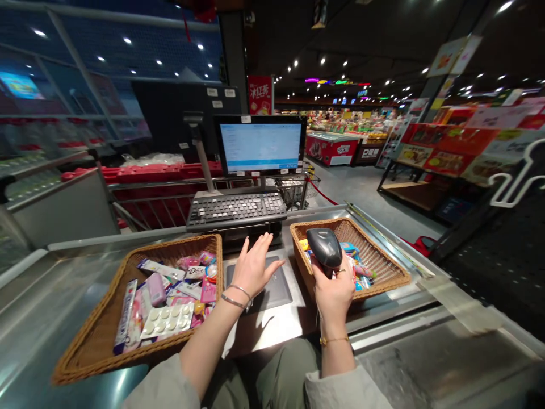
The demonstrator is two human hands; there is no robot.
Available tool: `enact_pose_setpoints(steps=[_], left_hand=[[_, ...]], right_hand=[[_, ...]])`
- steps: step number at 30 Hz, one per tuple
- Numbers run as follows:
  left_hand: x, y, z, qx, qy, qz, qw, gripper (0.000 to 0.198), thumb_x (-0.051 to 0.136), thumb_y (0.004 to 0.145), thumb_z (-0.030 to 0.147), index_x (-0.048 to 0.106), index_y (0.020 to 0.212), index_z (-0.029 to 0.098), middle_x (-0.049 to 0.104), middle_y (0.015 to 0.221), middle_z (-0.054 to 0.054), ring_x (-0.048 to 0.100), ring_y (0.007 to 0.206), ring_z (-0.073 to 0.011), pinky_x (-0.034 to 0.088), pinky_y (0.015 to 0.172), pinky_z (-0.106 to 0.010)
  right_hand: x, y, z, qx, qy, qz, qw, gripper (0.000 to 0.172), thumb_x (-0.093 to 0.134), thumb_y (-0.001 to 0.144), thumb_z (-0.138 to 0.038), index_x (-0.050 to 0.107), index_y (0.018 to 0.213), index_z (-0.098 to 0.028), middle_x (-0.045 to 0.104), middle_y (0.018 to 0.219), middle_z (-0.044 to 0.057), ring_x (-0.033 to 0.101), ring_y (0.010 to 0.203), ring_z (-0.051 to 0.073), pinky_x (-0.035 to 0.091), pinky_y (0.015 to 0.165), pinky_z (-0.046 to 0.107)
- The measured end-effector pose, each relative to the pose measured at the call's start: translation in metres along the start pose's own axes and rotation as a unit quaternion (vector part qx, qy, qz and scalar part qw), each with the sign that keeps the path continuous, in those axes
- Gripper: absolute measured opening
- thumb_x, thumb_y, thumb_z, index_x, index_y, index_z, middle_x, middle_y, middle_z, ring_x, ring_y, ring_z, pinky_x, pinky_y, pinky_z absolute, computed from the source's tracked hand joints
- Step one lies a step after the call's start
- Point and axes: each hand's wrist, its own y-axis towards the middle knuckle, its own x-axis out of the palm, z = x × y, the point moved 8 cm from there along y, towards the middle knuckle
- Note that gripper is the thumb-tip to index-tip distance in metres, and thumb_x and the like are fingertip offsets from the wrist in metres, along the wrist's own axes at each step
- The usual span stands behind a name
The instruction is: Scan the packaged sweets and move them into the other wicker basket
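By right basket (385, 260), right hand (334, 292) gripped scanner (325, 247); left hand (252, 266) hung flat, empty, just right of left basket (96, 318).

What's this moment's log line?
left hand: open, empty | right hand: holds black plastic scanner | nearest right hand: brown rectangular wicker basket, colourful packets inside

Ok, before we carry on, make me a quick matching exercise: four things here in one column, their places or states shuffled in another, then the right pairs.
Things
1. Scanner
2. Left hand
3. Blister pack
4. Keyboard

Places or states
A. In the left basket
B. Just in front of the screen
C. Gripped in the right hand
D. Open, holding nothing

Pairs: 1-C, 2-D, 3-A, 4-B
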Motion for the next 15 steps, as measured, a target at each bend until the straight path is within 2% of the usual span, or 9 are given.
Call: enact_pose_setpoints(steps=[2,5,8,12,15], left_hand=[[-0.008,-0.016,-0.012,-0.024,0.012,-0.003,1.000,0.065,0.052,0.094,0.048,0.034,0.148,0.016,0.048,0.147,-0.019,0.045,0.138,-0.0278,0.028,0.116,-0.058],[-0.018,-0.039,-0.029,-0.060,0.028,-0.008,0.998,0.063,0.053,0.094,0.049,0.038,0.145,0.016,0.050,0.146,-0.017,0.044,0.139,-0.0269,0.029,0.117,-0.057],[-0.031,-0.061,-0.048,-0.091,0.043,-0.002,0.995,0.062,0.054,0.093,0.048,0.039,0.145,0.016,0.051,0.146,-0.017,0.044,0.139,-0.0278,0.028,0.117,-0.057],[-0.051,-0.089,-0.083,-0.118,0.070,0.006,0.990,0.064,0.054,0.093,0.047,0.037,0.147,0.016,0.050,0.146,-0.019,0.045,0.138,-0.0293,0.026,0.116,-0.059],[-0.063,-0.110,-0.113,-0.138,0.097,-0.014,0.986,0.063,0.054,0.093,0.045,0.037,0.147,0.016,0.049,0.146,-0.019,0.043,0.139,-0.0296,0.023,0.117,-0.061]], right_hand=[[0.012,-0.007,-0.014,-0.007,0.018,-0.026,0.999,0.054,0.069,0.079,-0.044,0.063,0.122,-0.011,0.062,0.127,0.019,0.053,0.126,0.030,0.037,0.110,0.049],[0.034,-0.021,-0.031,-0.042,0.050,-0.081,0.995,0.040,0.068,0.080,-0.042,0.070,0.108,-0.013,0.065,0.123,0.016,0.049,0.130,0.029,0.038,0.110,0.049],[0.057,-0.036,-0.041,-0.080,0.050,-0.147,0.985,0.036,0.067,0.081,-0.042,0.071,0.106,-0.016,0.067,0.121,0.014,0.048,0.133,0.028,0.037,0.111,0.050],[0.081,-0.053,-0.051,-0.129,0.038,-0.210,0.969,0.032,0.068,0.080,-0.042,0.072,0.102,-0.020,0.068,0.120,0.011,0.048,0.132,0.029,0.038,0.110,0.053],[0.096,-0.065,-0.060,-0.161,0.034,-0.251,0.954,0.027,0.068,0.079,-0.041,0.073,0.098,-0.022,0.069,0.120,0.010,0.048,0.133,0.030,0.039,0.108,0.055]])
